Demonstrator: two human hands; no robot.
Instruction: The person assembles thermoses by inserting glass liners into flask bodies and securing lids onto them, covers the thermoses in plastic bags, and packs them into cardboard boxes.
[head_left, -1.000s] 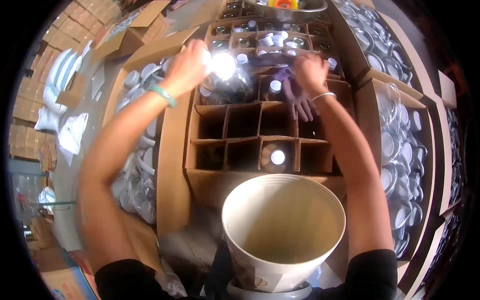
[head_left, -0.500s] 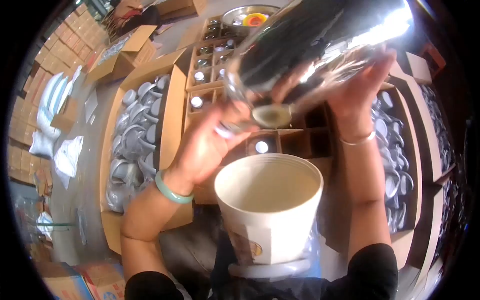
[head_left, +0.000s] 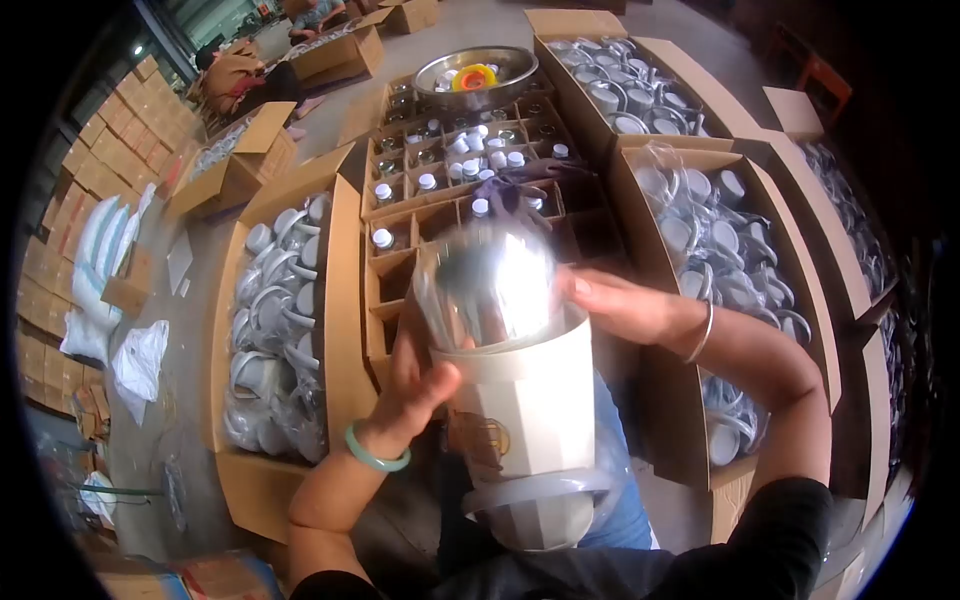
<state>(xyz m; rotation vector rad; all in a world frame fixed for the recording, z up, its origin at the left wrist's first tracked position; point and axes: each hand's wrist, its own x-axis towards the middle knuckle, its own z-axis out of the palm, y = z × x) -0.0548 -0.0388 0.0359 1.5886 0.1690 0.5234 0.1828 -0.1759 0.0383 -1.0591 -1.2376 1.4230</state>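
A shiny silvery glass liner (head_left: pixel 490 285) sits partly inside the mouth of a cream faceted container (head_left: pixel 530 420), which stands upright between my legs with a grey ring near its base. My left hand (head_left: pixel 405 385), with a green bangle at the wrist, has its fingers wrapped round the left side of the container's rim and the liner. My right hand (head_left: pixel 620 305) rests at the liner's right side by the rim, its fingers extended and slightly blurred. Just beyond, a divided carton (head_left: pixel 385 262) holds bottles with white caps and a purple glove (head_left: pixel 515 195).
Open cartons of grey handled parts stand at the left (head_left: pixel 340 300) and right (head_left: pixel 655 230). A metal bowl (head_left: pixel 430 75) with an orange and yellow item sits on the far cartons. White sacks (head_left: pixel 95 265) lie at the left. Other people (head_left: pixel 245 85) sit in the far left background.
The silvery liner was lifted out of the divided carton, tilted in both hands, then lowered into the container's mouth. The view has shifted, showing more of the far floor.
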